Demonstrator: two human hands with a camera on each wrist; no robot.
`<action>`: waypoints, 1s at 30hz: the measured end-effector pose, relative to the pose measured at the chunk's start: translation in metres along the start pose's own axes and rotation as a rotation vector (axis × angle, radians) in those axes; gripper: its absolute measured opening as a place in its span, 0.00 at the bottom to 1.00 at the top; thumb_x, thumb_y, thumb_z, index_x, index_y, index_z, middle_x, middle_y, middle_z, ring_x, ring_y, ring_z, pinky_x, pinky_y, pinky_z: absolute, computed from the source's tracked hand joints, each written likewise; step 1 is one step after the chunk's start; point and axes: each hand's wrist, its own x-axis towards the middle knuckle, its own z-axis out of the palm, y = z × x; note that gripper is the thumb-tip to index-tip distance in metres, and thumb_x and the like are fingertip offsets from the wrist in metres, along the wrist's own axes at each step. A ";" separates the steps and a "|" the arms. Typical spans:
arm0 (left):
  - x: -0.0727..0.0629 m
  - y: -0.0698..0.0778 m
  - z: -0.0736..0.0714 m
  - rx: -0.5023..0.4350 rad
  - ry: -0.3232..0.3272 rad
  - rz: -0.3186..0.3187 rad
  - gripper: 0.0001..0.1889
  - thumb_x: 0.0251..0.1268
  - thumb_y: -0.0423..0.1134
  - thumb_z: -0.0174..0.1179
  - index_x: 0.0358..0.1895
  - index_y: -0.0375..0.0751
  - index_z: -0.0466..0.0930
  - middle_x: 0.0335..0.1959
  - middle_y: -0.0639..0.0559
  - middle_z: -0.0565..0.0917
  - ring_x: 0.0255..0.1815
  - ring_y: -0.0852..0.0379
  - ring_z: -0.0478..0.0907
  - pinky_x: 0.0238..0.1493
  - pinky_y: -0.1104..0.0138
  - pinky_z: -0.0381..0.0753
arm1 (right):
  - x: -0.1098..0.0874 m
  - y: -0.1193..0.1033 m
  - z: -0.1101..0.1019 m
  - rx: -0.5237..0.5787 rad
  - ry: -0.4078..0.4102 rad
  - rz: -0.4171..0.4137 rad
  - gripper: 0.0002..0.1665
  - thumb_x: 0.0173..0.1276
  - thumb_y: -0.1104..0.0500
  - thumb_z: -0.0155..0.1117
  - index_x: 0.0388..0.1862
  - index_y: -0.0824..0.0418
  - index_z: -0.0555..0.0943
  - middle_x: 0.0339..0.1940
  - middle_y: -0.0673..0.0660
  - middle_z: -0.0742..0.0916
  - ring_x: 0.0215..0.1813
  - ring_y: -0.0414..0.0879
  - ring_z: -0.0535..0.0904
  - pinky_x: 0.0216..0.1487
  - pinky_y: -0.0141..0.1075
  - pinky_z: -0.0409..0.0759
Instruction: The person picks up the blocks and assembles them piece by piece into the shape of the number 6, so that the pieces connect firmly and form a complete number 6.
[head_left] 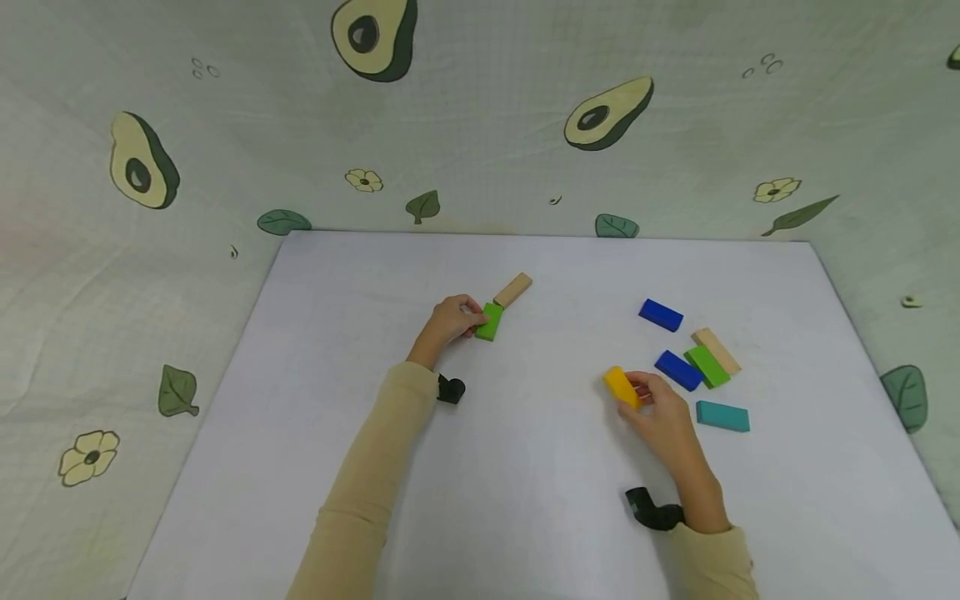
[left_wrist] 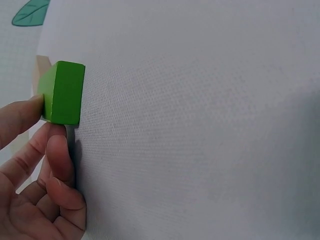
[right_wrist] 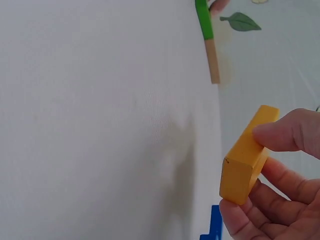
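My left hand (head_left: pixel 453 318) pinches a green block (head_left: pixel 489 322) by its near end, a fingertip lying on its face and another at its end in the left wrist view. The far end of that block meets a plain wood block (head_left: pixel 513 290), forming a bent line on the white table. Out to the right, my right hand (head_left: pixel 662 417) holds a yellow block (head_left: pixel 622 387) between thumb and fingers. In the right wrist view the yellow block (right_wrist: pixel 245 155) is raised, with a shadow on the tabletop beside it.
Right of the yellow block lie two blue blocks (head_left: pixel 661 315), another green block (head_left: pixel 707 367) against a second plain wood block (head_left: pixel 717 351), and a teal block (head_left: pixel 723 416). Black wrist-camera pieces (head_left: pixel 654 510) sit at both wrists. An avocado-print cloth (head_left: pixel 480 125) hangs behind the table (head_left: pixel 525 517).
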 end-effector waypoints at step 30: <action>-0.002 0.001 -0.001 -0.005 -0.011 -0.022 0.14 0.60 0.43 0.62 0.45 0.41 0.76 0.26 0.52 0.77 0.23 0.61 0.73 0.27 0.73 0.70 | 0.025 -0.051 0.059 0.143 -0.064 -0.067 0.28 0.55 0.61 0.70 0.53 0.67 0.70 0.42 0.62 0.81 0.42 0.50 0.75 0.47 0.42 0.77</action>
